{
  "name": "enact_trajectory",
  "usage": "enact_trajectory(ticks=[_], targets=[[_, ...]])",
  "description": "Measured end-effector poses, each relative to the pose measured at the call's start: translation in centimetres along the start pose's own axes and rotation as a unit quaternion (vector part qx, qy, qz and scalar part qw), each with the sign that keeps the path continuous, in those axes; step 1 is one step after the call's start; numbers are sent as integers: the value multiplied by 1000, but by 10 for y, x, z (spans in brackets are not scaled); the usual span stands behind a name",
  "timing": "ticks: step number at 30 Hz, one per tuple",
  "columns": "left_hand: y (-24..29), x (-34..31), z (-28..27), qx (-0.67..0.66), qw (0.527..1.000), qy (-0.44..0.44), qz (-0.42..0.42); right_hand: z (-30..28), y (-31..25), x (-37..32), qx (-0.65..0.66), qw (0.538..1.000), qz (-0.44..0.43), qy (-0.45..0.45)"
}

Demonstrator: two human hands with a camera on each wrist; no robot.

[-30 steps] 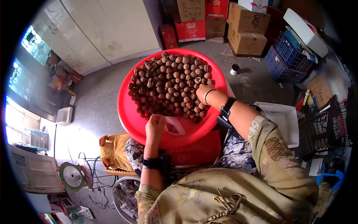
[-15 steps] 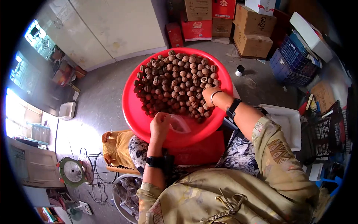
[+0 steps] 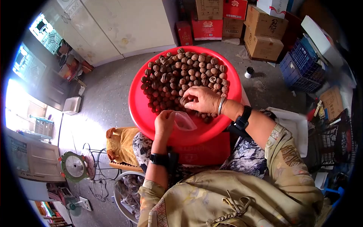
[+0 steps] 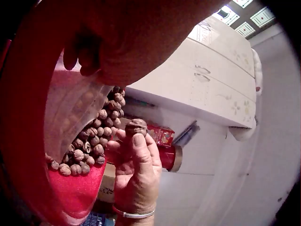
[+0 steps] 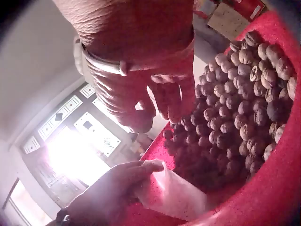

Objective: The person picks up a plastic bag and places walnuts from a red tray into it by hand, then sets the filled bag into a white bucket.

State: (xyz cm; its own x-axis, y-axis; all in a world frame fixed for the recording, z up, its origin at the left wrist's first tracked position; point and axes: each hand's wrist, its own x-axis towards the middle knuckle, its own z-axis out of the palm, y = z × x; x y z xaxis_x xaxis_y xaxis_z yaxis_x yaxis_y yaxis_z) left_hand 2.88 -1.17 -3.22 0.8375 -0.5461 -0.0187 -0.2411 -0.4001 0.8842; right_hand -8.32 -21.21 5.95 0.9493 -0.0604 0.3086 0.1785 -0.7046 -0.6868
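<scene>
A round red basin (image 3: 138,113) holds a pile of walnuts (image 3: 172,77), one of them with a broken shell (image 3: 212,80). Over the near part of the pile, my right hand (image 3: 206,100) pinches a walnut (image 4: 136,126) between thumb and fingers, as the left wrist view shows. My left hand (image 3: 165,124) grips the edge of a small clear plastic bag (image 3: 184,122) above the basin's near side. The bag hangs to the right of that hand, its mouth near the right hand. In the right wrist view the walnut is hidden behind the fingers.
Beneath the basin's near edge is a red box (image 3: 204,153) between the person's knees. A white tray (image 3: 302,143) lies at the right, a fan (image 3: 73,166) with cables at the left. Cartons (image 3: 262,45) and blue crates (image 3: 298,72) stand behind.
My right hand has come away from the right side of the pile and moved left towards the bag, now with a walnut in its fingers. The left hand keeps holding the bag.
</scene>
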Motion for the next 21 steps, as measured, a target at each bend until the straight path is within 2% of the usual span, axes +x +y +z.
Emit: enact_trajectory(ticks=[2,5,6,7,8,9,11,13,15,17,19,21], targets=[[-4,1,2,2,1000,-9,17,9,0,-1,13,999,-41,-29],[3,-1,1,-25,1000,-13,-9,19,2,-3,-27,999,-4,-41],[10,-3,-1,-40,998,-19,-44,20,5,-2,-27,999,-3,-40],[15,-4,-2,-55,995,-24,-78,20,8,-1,-49,996,28,-71],[13,-4,-1,-54,995,-25,-78,20,11,0,-71,990,60,-102],[10,-3,-1,-33,998,-17,-50,20,10,0,-71,991,61,-100],[6,-2,0,-14,1000,-16,-16,21,7,-2,-66,975,127,-169],[11,-5,-1,-27,999,-24,-20,28,9,-6,-87,975,98,-178],[13,-5,1,-24,999,-26,0,34,12,-5,-108,971,110,-183],[14,-6,1,2,1000,-24,14,35,15,-4,-100,974,122,-161],[15,-8,2,17,999,-23,28,37,22,-2,-48,977,177,-113],[18,-12,6,101,988,13,113,37,31,3,-44,979,175,-93]])
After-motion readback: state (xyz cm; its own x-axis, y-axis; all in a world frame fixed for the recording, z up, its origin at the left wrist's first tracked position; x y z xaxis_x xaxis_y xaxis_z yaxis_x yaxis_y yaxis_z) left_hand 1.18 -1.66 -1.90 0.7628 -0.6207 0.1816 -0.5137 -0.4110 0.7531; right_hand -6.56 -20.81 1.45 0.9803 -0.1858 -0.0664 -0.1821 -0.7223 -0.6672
